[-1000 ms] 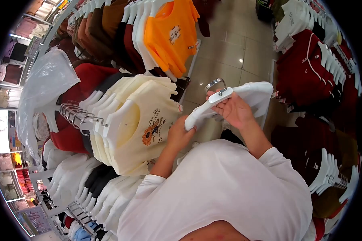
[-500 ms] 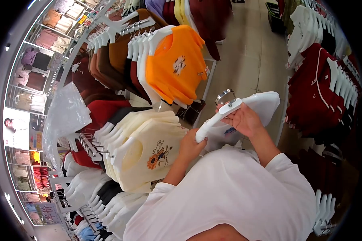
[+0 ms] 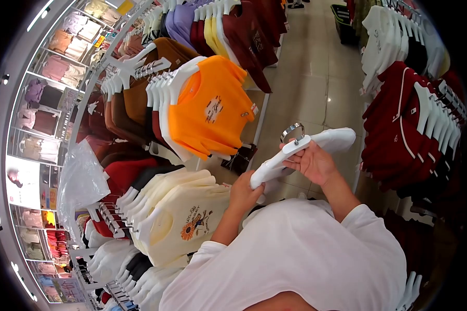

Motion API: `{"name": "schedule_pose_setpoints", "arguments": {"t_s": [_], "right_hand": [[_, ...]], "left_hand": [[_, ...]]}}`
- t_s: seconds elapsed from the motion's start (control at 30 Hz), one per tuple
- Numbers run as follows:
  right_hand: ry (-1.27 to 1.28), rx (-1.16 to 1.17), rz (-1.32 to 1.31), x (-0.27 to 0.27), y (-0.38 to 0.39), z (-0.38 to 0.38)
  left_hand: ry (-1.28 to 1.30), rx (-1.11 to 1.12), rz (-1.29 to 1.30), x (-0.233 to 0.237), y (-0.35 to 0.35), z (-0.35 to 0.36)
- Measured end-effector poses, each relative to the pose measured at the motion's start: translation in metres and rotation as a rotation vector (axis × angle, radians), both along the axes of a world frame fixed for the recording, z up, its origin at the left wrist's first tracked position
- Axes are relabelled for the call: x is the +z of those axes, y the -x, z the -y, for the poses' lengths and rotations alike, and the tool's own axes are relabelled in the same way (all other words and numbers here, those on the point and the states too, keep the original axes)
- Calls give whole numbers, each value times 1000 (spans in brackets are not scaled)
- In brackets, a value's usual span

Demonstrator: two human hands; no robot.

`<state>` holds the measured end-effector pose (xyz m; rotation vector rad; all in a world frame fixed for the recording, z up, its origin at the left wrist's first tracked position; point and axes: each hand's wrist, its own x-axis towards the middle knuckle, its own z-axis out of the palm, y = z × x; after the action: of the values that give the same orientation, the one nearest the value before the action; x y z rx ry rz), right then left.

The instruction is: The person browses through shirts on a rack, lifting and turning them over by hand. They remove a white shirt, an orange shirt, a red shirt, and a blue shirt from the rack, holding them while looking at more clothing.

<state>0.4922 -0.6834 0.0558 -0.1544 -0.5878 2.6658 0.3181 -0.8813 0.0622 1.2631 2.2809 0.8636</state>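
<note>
In front of my chest is a white clothes hanger (image 3: 298, 144) with a wide metal hook (image 3: 291, 133). A white shirt (image 3: 337, 139) hangs on it, seen mostly from above along the shoulders. My left hand (image 3: 244, 191) is closed on the near shoulder end. My right hand (image 3: 313, 163) grips the middle, just below the hook, with fingers curled around the collar area. The front of the shirt is largely hidden from this angle. To the left of my left hand hangs a cream shirt (image 3: 166, 228) with a sunflower print.
An orange shirt (image 3: 205, 111) faces the aisle on the left rack. Dark red tops (image 3: 394, 129) hang on the right rack. A clear plastic bag (image 3: 80, 184) hangs at the left. Tiled floor (image 3: 306, 88) runs between, with a black basket (image 3: 344, 23) farther along.
The hanger and shirt have tilted, so less of the shirt's printed front shows. Both hands keep their hold. My view has shifted slightly, moving the left racks leftward in the picture.
</note>
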Motion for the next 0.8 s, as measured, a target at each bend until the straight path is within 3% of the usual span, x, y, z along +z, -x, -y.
{"name": "schedule_pose_setpoints", "arguments": {"t_s": [0.4, 0.57, 0.67, 0.7, 0.8], "right_hand": [[52, -79, 100, -27, 6, -29], [76, -182, 159, -37, 19, -52], [84, -262, 215, -25, 35, -72], [68, -271, 217, -24, 41, -80], [30, -286, 241, -18, 64, -106]], "left_hand": [[103, -134, 72, -14, 29, -47], [102, -314, 115, -30, 66, -86], [245, -358, 234, -15, 98, -124], [80, -306, 177, -47, 117, -128], [-247, -92, 414, -39, 160, -160]]}}
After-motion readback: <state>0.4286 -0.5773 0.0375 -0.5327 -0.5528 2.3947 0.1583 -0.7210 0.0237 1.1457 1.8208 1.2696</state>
